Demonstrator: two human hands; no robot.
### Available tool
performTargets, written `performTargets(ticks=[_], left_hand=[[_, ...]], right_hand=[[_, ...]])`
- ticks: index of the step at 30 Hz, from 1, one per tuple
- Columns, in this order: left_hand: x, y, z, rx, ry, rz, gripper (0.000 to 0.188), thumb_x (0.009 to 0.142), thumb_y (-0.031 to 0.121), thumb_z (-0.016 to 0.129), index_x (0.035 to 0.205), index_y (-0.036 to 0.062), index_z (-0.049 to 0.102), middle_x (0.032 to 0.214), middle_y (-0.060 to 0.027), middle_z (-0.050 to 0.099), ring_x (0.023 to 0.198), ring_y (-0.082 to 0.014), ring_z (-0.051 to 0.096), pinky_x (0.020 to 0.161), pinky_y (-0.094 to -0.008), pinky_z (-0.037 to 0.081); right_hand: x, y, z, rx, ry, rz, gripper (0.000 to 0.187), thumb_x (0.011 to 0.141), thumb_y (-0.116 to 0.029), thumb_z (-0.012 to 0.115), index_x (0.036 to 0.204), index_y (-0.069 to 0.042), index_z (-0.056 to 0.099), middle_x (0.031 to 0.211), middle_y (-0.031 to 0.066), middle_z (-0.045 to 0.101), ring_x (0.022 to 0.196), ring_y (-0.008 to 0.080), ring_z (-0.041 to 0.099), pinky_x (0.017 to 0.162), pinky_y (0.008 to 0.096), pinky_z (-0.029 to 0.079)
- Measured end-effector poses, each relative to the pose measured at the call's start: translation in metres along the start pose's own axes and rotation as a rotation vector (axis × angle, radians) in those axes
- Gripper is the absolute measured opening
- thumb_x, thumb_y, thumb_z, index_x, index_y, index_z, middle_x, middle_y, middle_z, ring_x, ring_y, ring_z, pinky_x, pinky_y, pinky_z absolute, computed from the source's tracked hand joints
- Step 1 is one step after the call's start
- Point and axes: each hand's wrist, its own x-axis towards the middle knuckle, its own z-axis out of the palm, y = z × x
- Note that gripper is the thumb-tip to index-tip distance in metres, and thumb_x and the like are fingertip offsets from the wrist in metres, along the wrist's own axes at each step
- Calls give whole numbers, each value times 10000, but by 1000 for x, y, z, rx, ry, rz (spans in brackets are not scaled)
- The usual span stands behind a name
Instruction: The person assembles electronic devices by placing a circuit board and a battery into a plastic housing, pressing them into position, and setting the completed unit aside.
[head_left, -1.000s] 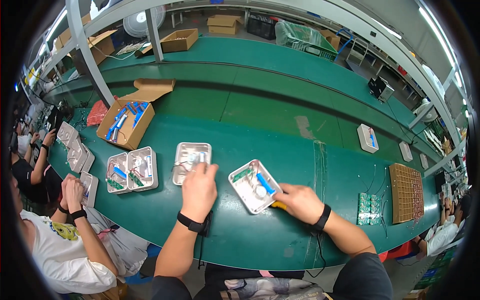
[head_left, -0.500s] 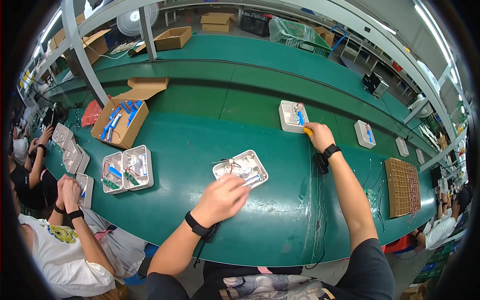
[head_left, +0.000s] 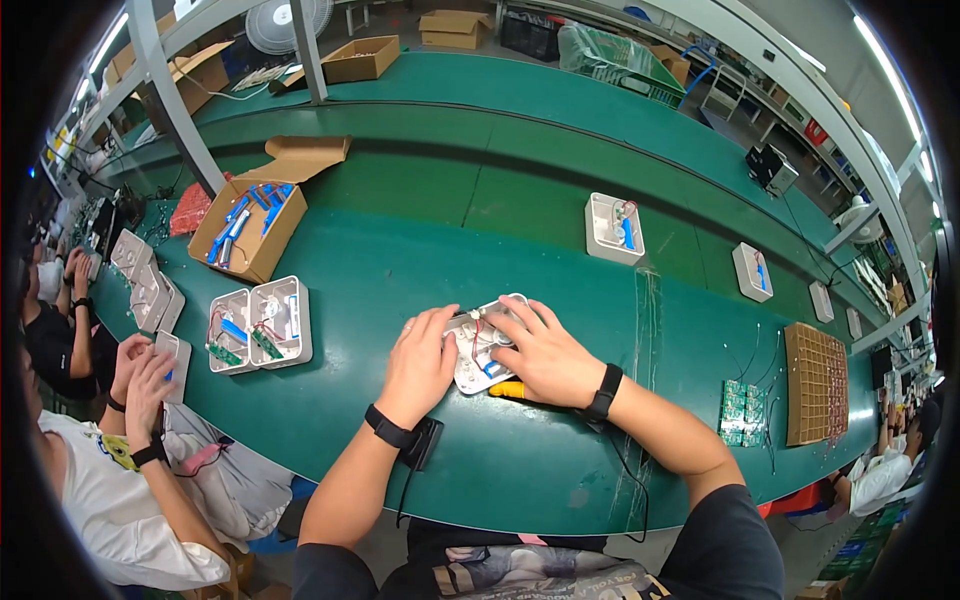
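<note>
Between my hands, on the green table, is an open white plastic housing (head_left: 470, 378) with red and black wires, a blue cylindrical cell (head_left: 494, 369) and a small white connector (head_left: 475, 314). My left hand (head_left: 420, 362) closes along its left side, thumb at the near rim. My right hand (head_left: 548, 358) grips its right side, with fingers over the far rim and part of the inside hidden. A yellow-handled tool (head_left: 507, 389) sticks out from under the right palm; its other end is hidden, so its kind cannot be told.
Two joined housings (head_left: 258, 325) stand left, below a carton (head_left: 245, 235) of blue cells. More housings (head_left: 614, 228) sit on the belt at the far right. Green circuit boards (head_left: 742, 412) lie right, beside a gridded brown tray (head_left: 815, 385). A co-worker's hands (head_left: 145, 380) work at the left.
My right hand has come back from the belt housing to the near one, bringing the yellow-handled tool. My left hand has shifted to the near housing's left side. The housing has turned.
</note>
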Motion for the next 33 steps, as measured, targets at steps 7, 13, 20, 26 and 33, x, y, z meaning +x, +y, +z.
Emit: performTargets(ticks=[7,13,20,26,33], left_hand=[[-4,1,1,-37,-16,18,336,992,18,605,1326,22,638,1245,-184,687,1138,-396,663,963,-474,553],[-3,3,3,-58,-30,23,318,989,13,606,1304,22,649,1232,-180,690,1113,-392,674,951,-469,559],[-3,4,2,-79,-21,23,294,983,4,610,1272,16,663,1234,-182,691,1084,-401,682,944,-473,561],[-5,1,0,-69,-39,28,332,974,13,631,1305,31,654,1234,-170,668,1107,-396,656,938,-491,563],[6,29,-35,-52,47,226,373,900,-40,675,1236,109,741,1336,-122,675,1278,-404,594,1039,-505,522]], right_hand=[[-4,-4,4,116,7,56,385,840,-344,869,1095,-97,720,1478,200,504,1528,471,345,1256,715,231],[-8,-8,0,205,38,90,388,798,-288,890,1107,-122,724,1494,199,490,1550,500,296,1262,729,200],[-13,-18,2,128,35,128,415,752,-275,927,1077,-129,715,1506,198,477,1551,515,284,1259,729,206],[-14,-12,12,311,114,140,427,756,-320,946,1052,-128,705,1513,193,472,1544,518,293,1253,732,217],[-15,-6,18,258,126,123,429,779,-365,935,1079,-139,727,1505,185,487,1543,492,310,1250,735,223]])
